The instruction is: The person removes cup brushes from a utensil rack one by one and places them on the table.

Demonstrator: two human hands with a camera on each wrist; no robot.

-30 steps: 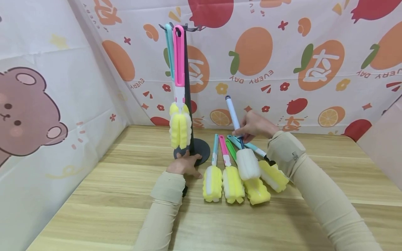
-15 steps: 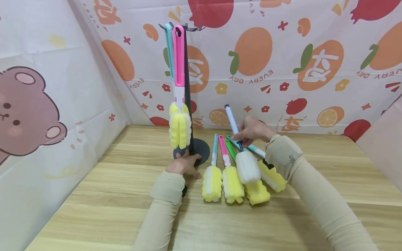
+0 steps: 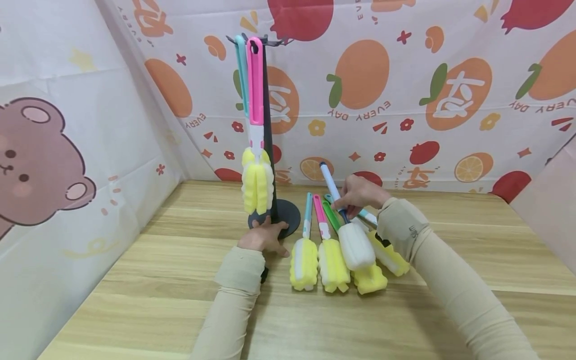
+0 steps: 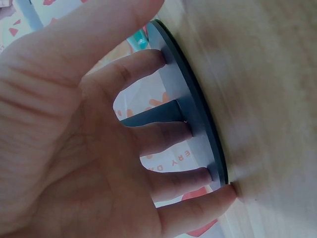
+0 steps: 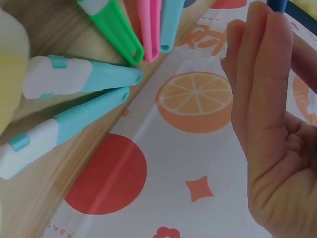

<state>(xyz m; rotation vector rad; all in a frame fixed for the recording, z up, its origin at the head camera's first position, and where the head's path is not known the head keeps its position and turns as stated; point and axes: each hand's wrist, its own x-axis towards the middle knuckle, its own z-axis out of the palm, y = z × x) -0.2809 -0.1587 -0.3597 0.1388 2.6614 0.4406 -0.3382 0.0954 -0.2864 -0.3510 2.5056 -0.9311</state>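
My right hand (image 3: pixel 360 194) pinches the lower handle of a bottle brush with a white sponge head (image 3: pixel 356 246) and a pale handle with dark blue ends. It tilts above the other brushes, sponge downward. My left hand (image 3: pixel 265 236) rests its fingertips on the round black base (image 3: pixel 290 216) of a hook stand; in the left wrist view those fingers (image 4: pixel 166 136) spread over the base (image 4: pixel 190 94). From the stand's top hang a pink-handled sponge brush (image 3: pixel 256 90) and a teal-handled one (image 3: pixel 241 70). The right wrist view mostly leaves the held brush out.
Several yellow-and-white sponge brushes lie fanned on the wooden table (image 3: pixel 180 280): a teal one (image 3: pixel 304 262), a pink one (image 3: pixel 334 262), a green handle (image 3: pixel 331 216), and teal handles (image 5: pixel 94 111) at the right. A printed cloth (image 3: pixel 405 100) stands behind them.
My right hand has lowered the white sponge brush somewhat, its handle end dropping and its sponge nearing the yellow ones. The left hand stays on the stand's base.
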